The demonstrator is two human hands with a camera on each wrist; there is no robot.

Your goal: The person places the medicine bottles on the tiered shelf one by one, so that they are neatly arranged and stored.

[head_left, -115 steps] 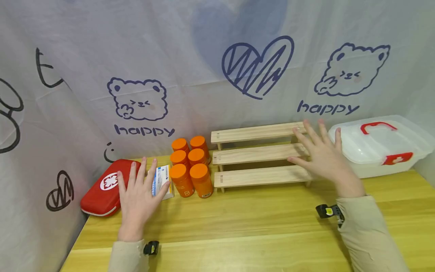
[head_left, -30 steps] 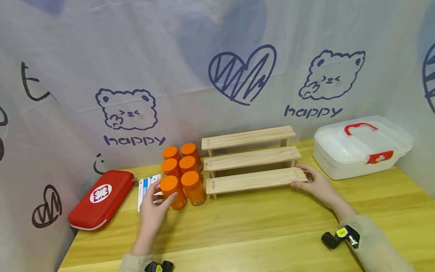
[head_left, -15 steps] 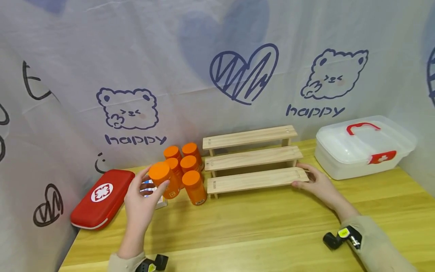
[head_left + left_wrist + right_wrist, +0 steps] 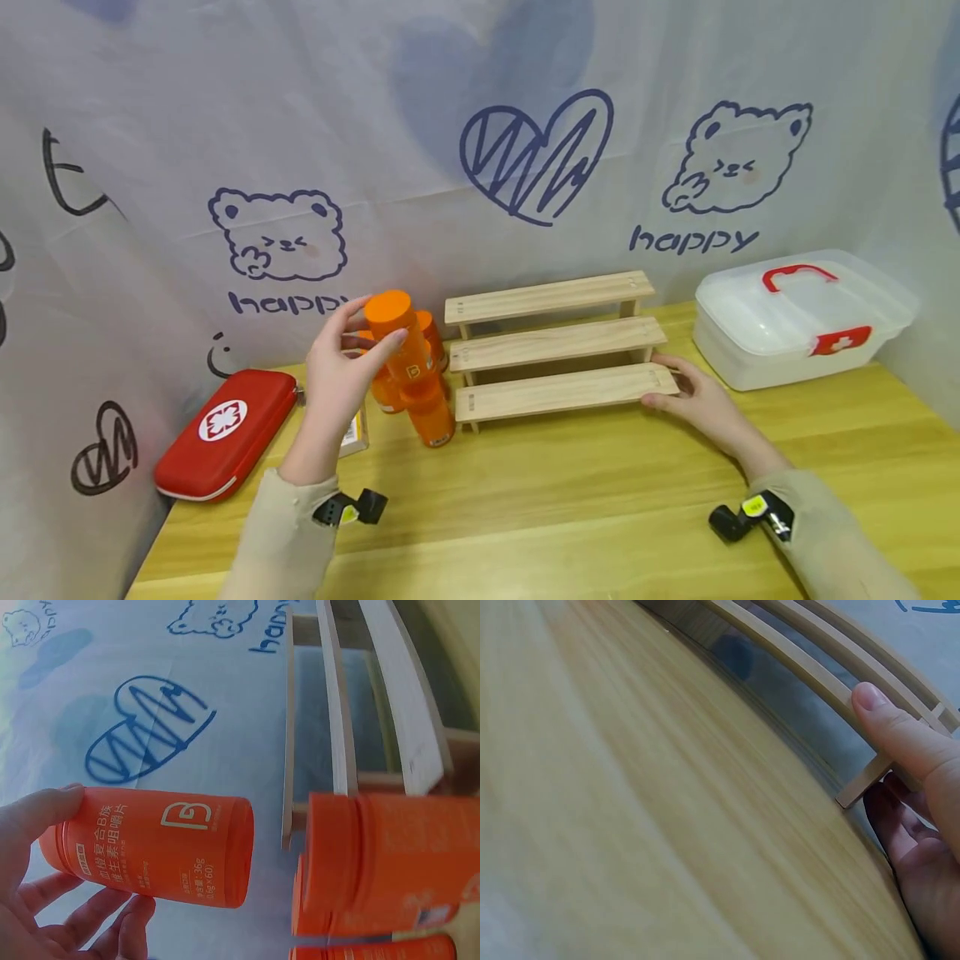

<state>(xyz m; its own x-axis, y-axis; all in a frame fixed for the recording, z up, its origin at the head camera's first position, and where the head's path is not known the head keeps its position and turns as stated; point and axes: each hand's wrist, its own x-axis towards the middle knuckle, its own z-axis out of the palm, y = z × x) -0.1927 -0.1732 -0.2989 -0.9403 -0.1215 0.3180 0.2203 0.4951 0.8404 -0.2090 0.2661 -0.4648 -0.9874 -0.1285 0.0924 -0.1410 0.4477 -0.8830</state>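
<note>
My left hand [image 4: 337, 379] grips an orange supplement bottle [image 4: 402, 346] by its upper part, thumb on one side and fingers on the other. In the left wrist view the bottle's printed label [image 4: 187, 815] shows, and it is held clear of the other bottles. Several more orange bottles [image 4: 432, 419] stand below and behind it, partly hidden. At the right end of a three-tier wooden rack [image 4: 558, 344], my right hand [image 4: 697, 408] holds the lowest shelf. In the right wrist view its thumb [image 4: 885, 712] lies on the shelf, with the fingers around the end leg.
On the left lies a red first-aid case [image 4: 225, 433]. A small medicine box [image 4: 356, 435] is partly hidden behind my left forearm. A white lidded first-aid box [image 4: 795, 333] with a red handle stands right of the rack. A printed cloth [image 4: 420, 167] hangs behind the wooden table [image 4: 555, 508].
My left hand reached the front-left bottle, took hold of it, lifted it and carried it up and right. My right hand came down onto the rack's lowest shelf and has stayed there.
</note>
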